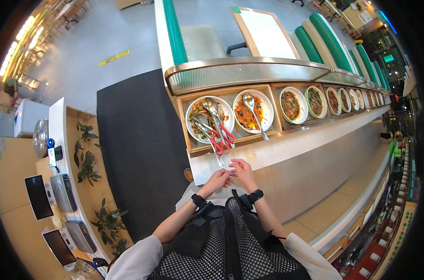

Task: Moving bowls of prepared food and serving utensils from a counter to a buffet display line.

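- From here I see the left hand (217, 181) and right hand (243, 171) meeting fingertip to fingertip; the right fingers curve loosely apart and grip nothing visible, while I cannot tell whether the left ones pinch something small.
- The red-handled scissors (223, 145), nearest thing to both hands, lie between eleven and twelve o'clock of them, over the first round white bowl (228, 112).
- As for progress, the bowls are filled and the utensils are laid in place; neither hand touches any, and food remains in all four near bowls.
- Count of utensils: one pair of scissors, two shiny steel spoons (212, 106) with it, and one long-handled steel spoon (255, 111) in the second round white bowl (267, 109), near one o'clock.
- Count of bowls: those two, two oval white bowls (304, 106) between one and two, and at least four smaller-looking ones at two, along the pale counter (277, 151).
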Available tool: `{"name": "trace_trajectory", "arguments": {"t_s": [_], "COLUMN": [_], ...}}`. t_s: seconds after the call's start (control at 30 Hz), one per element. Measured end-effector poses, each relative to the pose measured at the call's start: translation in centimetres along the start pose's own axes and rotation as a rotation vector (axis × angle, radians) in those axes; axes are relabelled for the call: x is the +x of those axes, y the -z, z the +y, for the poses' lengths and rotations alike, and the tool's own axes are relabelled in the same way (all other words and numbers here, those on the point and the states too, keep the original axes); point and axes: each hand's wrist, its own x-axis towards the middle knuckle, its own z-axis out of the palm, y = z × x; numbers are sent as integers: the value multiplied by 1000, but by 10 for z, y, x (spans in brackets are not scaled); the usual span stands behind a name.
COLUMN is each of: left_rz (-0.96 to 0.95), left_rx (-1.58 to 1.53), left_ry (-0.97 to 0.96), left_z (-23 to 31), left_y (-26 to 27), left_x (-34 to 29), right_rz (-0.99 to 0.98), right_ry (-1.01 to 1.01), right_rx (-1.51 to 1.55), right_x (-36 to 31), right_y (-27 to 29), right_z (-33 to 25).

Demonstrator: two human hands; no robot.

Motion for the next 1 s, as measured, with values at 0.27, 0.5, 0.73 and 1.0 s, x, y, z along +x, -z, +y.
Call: {"name": "trace_trajectory", "arguments": {"t_s": [0.27,0.5,0.73,1.0], "left_rz": [-114,2,472,288], "left_rx": [162,186,21,-321], "left_ry": [36,72,-46,-132], "left_z": [3,14,-9,26], "left_y": [-29,-49,-43,-80], "left_x": [46,112,178,172], "right_rz": [196,173,-191,-392], "right_ry": [-95,-205,-184,-43], "right_rx": [134,216,327,224], "right_x": [-1,39,84,102], "right_y": [77,125,117,122], "right_z": [19,3,-36,-10]}}
